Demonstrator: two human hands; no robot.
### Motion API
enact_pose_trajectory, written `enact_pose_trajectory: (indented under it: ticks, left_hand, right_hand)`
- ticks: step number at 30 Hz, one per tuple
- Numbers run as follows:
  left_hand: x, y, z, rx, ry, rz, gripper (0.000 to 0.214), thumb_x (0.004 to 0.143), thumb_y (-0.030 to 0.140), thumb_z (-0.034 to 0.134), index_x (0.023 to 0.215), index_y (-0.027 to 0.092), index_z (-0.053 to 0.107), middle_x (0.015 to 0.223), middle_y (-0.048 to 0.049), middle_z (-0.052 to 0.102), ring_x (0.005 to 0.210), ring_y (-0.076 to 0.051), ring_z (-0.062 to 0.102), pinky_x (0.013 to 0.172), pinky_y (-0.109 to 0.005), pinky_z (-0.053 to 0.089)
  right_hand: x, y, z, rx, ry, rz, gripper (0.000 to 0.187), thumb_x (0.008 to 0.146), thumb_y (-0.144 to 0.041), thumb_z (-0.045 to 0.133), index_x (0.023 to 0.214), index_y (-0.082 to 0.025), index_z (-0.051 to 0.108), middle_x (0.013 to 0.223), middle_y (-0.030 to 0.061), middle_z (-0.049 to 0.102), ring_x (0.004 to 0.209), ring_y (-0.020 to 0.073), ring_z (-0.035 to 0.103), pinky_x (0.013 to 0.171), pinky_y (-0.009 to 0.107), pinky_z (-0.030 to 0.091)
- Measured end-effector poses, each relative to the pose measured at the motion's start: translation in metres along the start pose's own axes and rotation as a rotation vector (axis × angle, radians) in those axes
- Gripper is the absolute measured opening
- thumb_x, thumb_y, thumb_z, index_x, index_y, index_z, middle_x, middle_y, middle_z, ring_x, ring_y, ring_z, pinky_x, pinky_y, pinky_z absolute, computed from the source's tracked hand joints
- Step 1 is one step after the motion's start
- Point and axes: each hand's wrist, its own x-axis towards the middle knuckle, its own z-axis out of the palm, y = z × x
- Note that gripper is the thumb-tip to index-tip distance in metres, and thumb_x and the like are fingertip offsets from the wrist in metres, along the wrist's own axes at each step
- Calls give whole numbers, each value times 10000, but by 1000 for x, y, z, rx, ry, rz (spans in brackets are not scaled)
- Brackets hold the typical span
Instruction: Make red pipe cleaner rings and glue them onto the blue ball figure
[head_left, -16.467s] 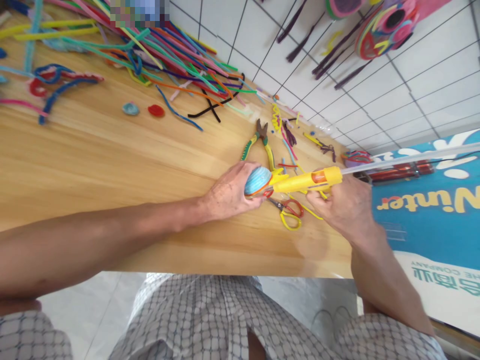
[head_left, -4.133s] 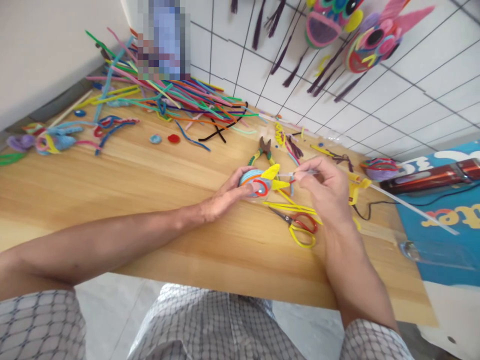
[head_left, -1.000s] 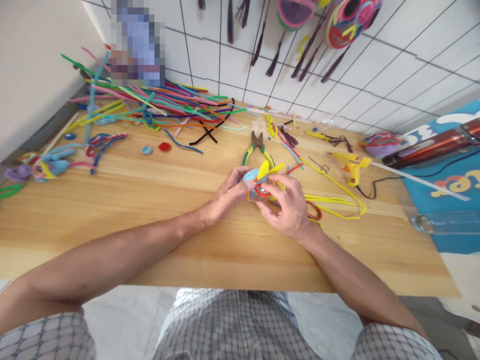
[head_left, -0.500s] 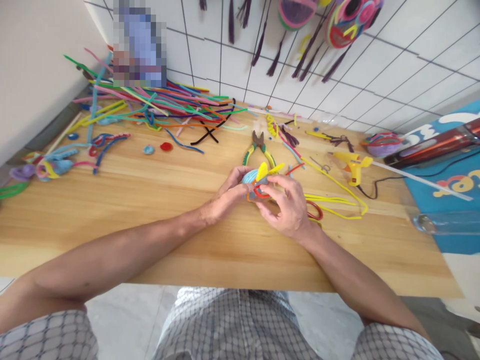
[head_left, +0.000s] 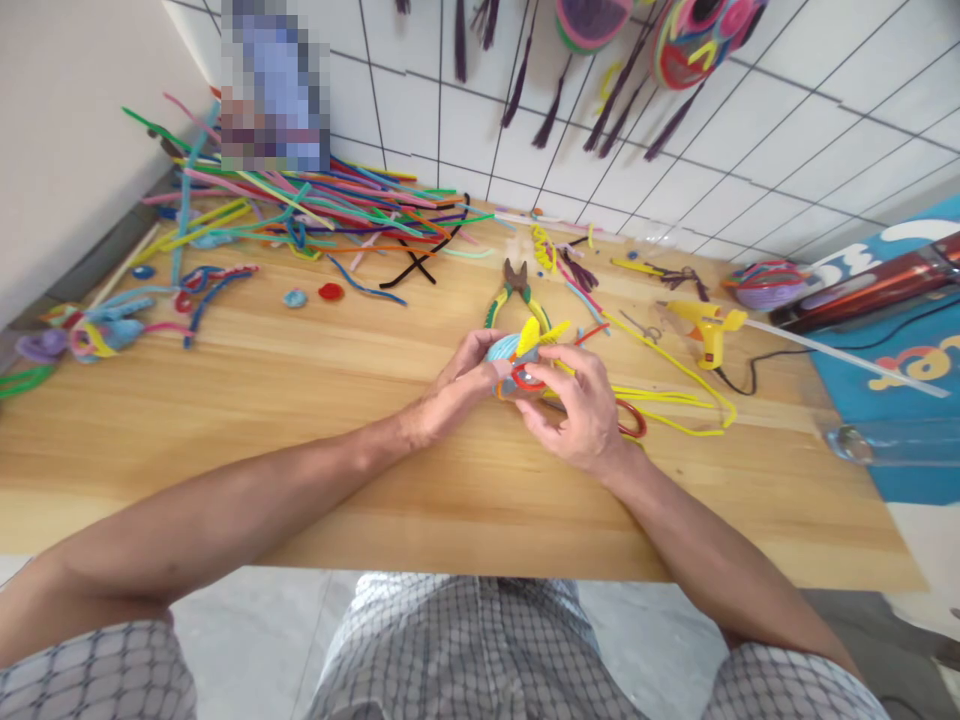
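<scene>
Above the middle of the table, a small craft figure (head_left: pixel 504 349) wound in light-blue pipe cleaner is held between my two hands. It has yellow upright pieces on top, an orange strand, and a red loop on the side toward me. My left hand (head_left: pixel 459 390) grips its left side, thumb across the front. Fingers of my right hand (head_left: pixel 581 410) are curled against the right side, at the red loop. The fingers partly hide the figure. Just beyond my hands lie pliers (head_left: pixel 516 285) with green-and-yellow handles. A red-handled tool (head_left: pixel 632 420) shows partly behind my right hand.
A heap of coloured pipe cleaners (head_left: pixel 315 205) covers the back left. A yellow glue gun (head_left: pixel 705 330) with a glue stick and cord lies right, near yellow pipe cleaners (head_left: pixel 667 398) and a clear bottle (head_left: pixel 885 443). Finished crafts (head_left: pixel 705 45) hang on the tiled wall.
The craft figure and both hands have shifted very slightly, with the fingers still on it. The view has tilted a little; the things on the table stay put.
</scene>
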Motion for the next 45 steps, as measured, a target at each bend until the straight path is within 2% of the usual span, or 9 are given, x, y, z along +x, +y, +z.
enact_pose_trajectory:
  ticks: [3, 8, 13, 16, 20, 27, 33, 39, 45]
  left_hand:
    - [0, 2, 2, -65, 29, -37, 487, 956, 533, 764, 1330, 279, 584, 1380, -67, 673, 1316, -310, 623, 1090, -500, 525]
    - [-2, 3, 2, 1, 36, -22, 544, 919, 464, 848, 1366, 288, 593, 1383, -59, 687, 1330, -305, 621, 1154, -495, 489]
    - [-1, 3, 2, -7, 62, -15, 580, 914, 505, 842, 1405, 307, 604, 1439, -63, 682, 1393, -334, 599, 1196, -527, 463]
    - [-1, 5, 4, -41, 82, -23, 577, 911, 513, 841, 1392, 309, 596, 1438, -61, 682, 1388, -326, 601, 1193, -534, 467]
    - [-1, 7, 5, -53, 75, -36, 564, 921, 495, 832, 1396, 313, 589, 1461, -64, 677, 1389, -323, 605, 1170, -524, 486]
    - [-2, 6, 3, -36, 90, -37, 548, 948, 513, 807, 1414, 323, 590, 1479, -67, 663, 1392, -314, 600, 1178, -535, 481]
    - [-5, 5, 4, 34, 91, 0, 581, 923, 496, 845, 1413, 312, 591, 1433, -63, 675, 1350, -295, 604, 1192, -504, 457]
    - [-6, 7, 2, 107, 93, 23, 587, 930, 495, 843, 1423, 324, 577, 1443, -56, 666, 1352, -290, 595, 1171, -477, 471]
    - [-4, 10, 0, 148, 72, 14, 564, 946, 476, 838, 1415, 300, 578, 1465, -71, 673, 1396, -292, 600, 1219, -487, 461]
  right_hand:
    - [0, 1, 0, 8, 4, -2, 597, 936, -211, 768, 1488, -280, 552, 1343, 153, 698, 1216, 344, 720, 981, 544, 642]
    - [-1, 1, 0, 20, -27, 20, 629, 935, -217, 762, 1516, -302, 536, 1372, 147, 702, 1237, 354, 723, 993, 563, 641]
    - [0, 2, -1, 55, 56, 49, 711, 947, -287, 784, 1585, -269, 473, 1402, 175, 696, 1271, 369, 714, 1024, 596, 642]
    - [-1, 4, -2, 44, 89, 63, 600, 972, -306, 761, 1528, -271, 539, 1365, 163, 707, 1241, 357, 722, 1023, 581, 636]
    - [-5, 7, -2, 3, 54, 91, 425, 999, -282, 714, 1416, -280, 635, 1315, 142, 730, 1192, 334, 735, 1001, 549, 636]
    - [-5, 6, -3, 54, 57, 124, 406, 1023, -268, 683, 1427, -266, 648, 1317, 137, 745, 1212, 324, 737, 1013, 542, 633]
    - [-1, 2, -1, 145, 125, 180, 197, 1023, -218, 709, 1213, -262, 687, 1199, 100, 763, 1127, 277, 754, 967, 495, 638]
    - [0, -1, 3, 202, 141, 230, 205, 990, -245, 756, 1171, -257, 661, 1204, 103, 748, 1154, 281, 742, 983, 490, 621]
    - [-2, 1, 8, 284, 159, 293, 173, 1008, -285, 736, 1160, -248, 660, 1236, 119, 753, 1181, 288, 738, 1016, 498, 607]
